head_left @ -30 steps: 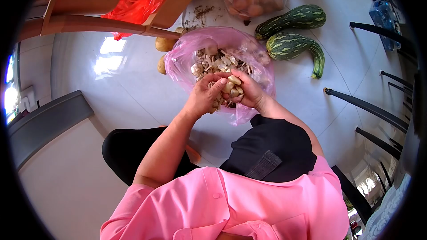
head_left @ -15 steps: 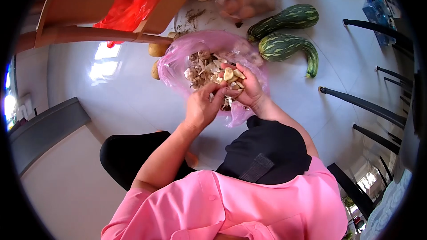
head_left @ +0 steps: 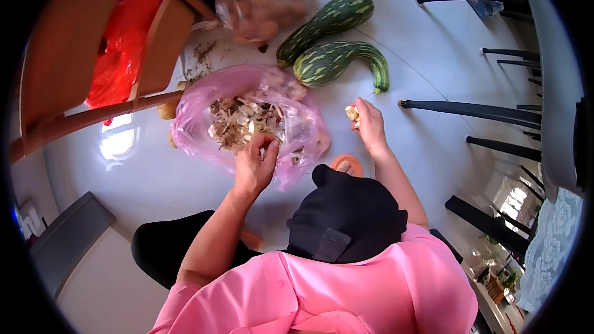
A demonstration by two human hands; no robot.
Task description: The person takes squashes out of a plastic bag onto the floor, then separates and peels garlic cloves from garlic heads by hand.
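Note:
On the floor lies an open pink plastic bag (head_left: 192, 114), with papery garlic skins (head_left: 232, 127) and some garlic in it. My left hand (head_left: 255, 164) is over the near side of the bag's opening, fingertips pinched together just above the skins. A pale piece shows by those fingertips, but whether they grip it I cannot make out. To the right of the bag, over bare tiles, my right hand (head_left: 370, 125) is curled around several garlic cloves (head_left: 352, 113), which show at its left side.
Two striped green squashes (head_left: 328, 62) lie behind the bag. Beyond them is a clear bag of round brownish produce (head_left: 263, 3). A wooden chair with a red plastic bag (head_left: 127, 37) stands at left, near potatoes (head_left: 167, 110). Dark furniture legs (head_left: 458, 108) reach in from the right.
My hands, together over the bag before, are now apart. The right has moved away to the right with the cloves; the left stays over the garlic skins. The view has shifted.

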